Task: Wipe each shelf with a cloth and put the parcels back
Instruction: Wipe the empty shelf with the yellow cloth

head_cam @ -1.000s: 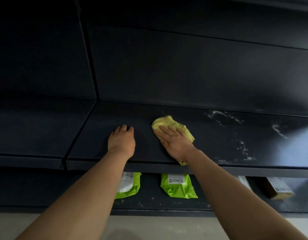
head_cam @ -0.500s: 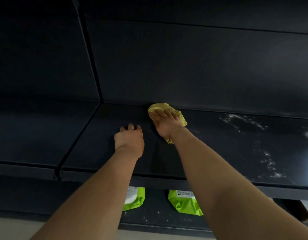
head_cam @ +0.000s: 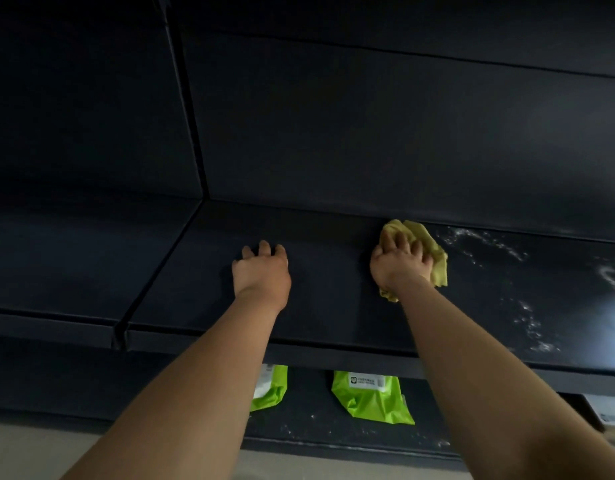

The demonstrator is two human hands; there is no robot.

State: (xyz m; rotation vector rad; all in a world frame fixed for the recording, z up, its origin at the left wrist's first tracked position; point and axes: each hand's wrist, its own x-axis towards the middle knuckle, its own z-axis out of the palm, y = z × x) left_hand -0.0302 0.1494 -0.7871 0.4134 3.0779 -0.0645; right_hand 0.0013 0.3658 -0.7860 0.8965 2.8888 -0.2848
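Cloth (head_cam: 434,259) lies bunched under gripping fingers (head_cam: 401,241) of right hand (head_cam: 399,268), left hand (head_cam: 261,271) loose on shelf (head_cam: 333,306).

Item 1: bright green plastic mailer parcel (head_cam: 371,401), middle of the dark lower shelf (head_cam: 309,422). White rectangular label (head_cam: 366,381) along its top edge carries a small dark square emblem at the left with two short lines of dark print beside it. The characters are too small to read.

Item 2: second bright green plastic mailer parcel (head_cam: 272,393), to the left, only partly in view. White label patch (head_cam: 262,382) on its upper half; no print resolves.

Item 3: box-shaped parcel (head_cam: 598,407), far right of the same shelf, mostly cut off. Small white sticker (head_cam: 610,418) bears dark marks, unreadable.

No legible word, brand or number.
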